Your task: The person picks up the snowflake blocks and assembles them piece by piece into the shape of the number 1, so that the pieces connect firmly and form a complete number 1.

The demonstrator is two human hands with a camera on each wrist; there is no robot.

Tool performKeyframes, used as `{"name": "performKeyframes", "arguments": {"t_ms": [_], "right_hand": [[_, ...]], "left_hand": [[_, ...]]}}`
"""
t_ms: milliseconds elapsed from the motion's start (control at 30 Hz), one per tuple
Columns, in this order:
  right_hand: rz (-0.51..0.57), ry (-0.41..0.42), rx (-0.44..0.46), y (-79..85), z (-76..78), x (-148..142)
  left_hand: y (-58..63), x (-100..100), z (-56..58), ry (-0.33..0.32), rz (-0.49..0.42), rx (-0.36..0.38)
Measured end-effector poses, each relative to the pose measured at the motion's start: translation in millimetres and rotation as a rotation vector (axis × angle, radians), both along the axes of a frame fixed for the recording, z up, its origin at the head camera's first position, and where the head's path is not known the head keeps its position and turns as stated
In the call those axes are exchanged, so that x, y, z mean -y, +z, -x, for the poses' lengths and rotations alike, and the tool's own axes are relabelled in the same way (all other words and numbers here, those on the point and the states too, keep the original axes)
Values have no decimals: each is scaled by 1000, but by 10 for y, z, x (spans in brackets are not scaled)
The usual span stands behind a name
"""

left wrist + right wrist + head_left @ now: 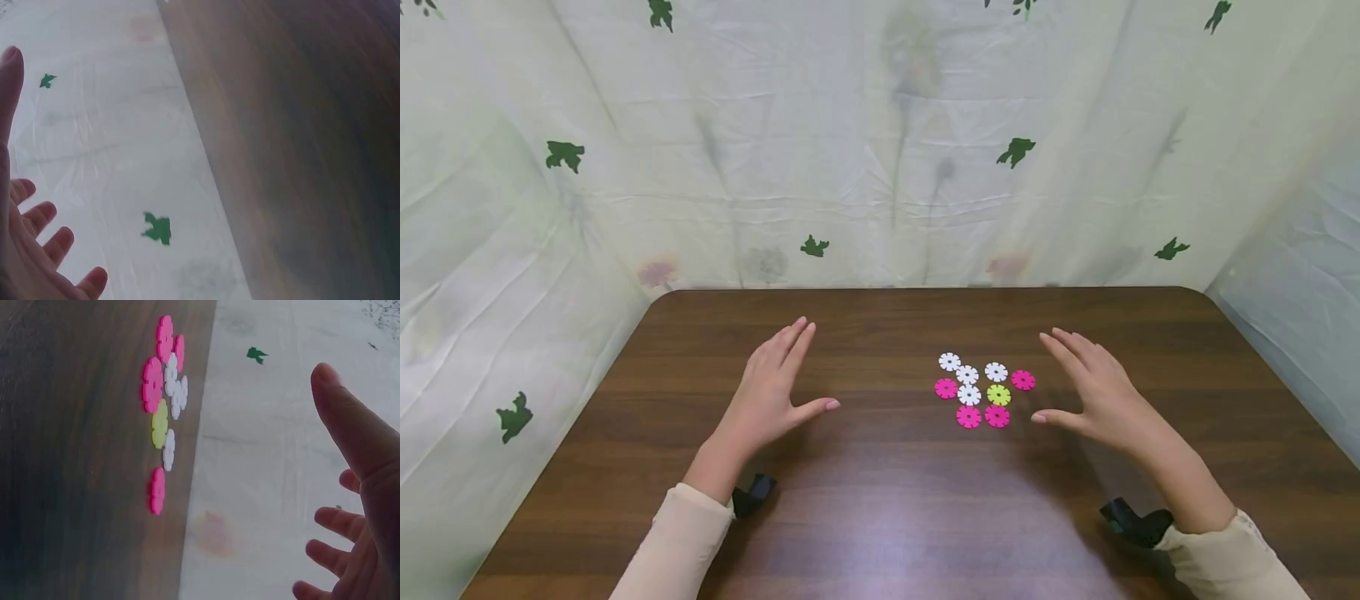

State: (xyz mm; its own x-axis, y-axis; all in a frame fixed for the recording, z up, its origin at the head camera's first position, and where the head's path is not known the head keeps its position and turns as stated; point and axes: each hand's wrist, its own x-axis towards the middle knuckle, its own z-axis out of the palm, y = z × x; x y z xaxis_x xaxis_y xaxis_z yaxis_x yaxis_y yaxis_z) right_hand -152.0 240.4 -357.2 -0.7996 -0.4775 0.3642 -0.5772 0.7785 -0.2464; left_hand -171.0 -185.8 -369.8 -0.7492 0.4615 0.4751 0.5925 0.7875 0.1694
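Several flat notched plastic discs lie in a loose cluster right of the table's middle: pink discs (968,417), white discs (996,372) and one yellow-green disc (998,395). My right hand (1101,392) hovers to the right of the cluster, thumb and fingers spread apart, holding nothing. Nearest to it is the rightmost pink disc (1022,380). My left hand (763,392) is over the left half of the table, thumb apart from extended fingers, with nothing in it. In the right wrist view the discs (152,385) appear beyond the thumb.
The brown wooden table (865,500) has rounded far corners. Behind and beside it hangs a pale curtain (850,150) with green leaf shapes. A black wrist device (754,496) is on the left wrist and another black device (1137,523) on the right.
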Motion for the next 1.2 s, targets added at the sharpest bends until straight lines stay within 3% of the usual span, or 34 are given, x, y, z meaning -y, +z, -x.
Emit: {"name": "performKeyframes", "arguments": {"t_ms": [300, 733, 1200], "right_hand": [[56, 28, 188, -150, 70, 129], [152, 83, 369, -415, 119, 251], [253, 158, 349, -664, 185, 236]], "left_hand": [[-5, -335, 36, -56, -203, 145], [-178, -782, 78, -124, -345, 292], [-419, -1065, 150, -140, -404, 411]]}}
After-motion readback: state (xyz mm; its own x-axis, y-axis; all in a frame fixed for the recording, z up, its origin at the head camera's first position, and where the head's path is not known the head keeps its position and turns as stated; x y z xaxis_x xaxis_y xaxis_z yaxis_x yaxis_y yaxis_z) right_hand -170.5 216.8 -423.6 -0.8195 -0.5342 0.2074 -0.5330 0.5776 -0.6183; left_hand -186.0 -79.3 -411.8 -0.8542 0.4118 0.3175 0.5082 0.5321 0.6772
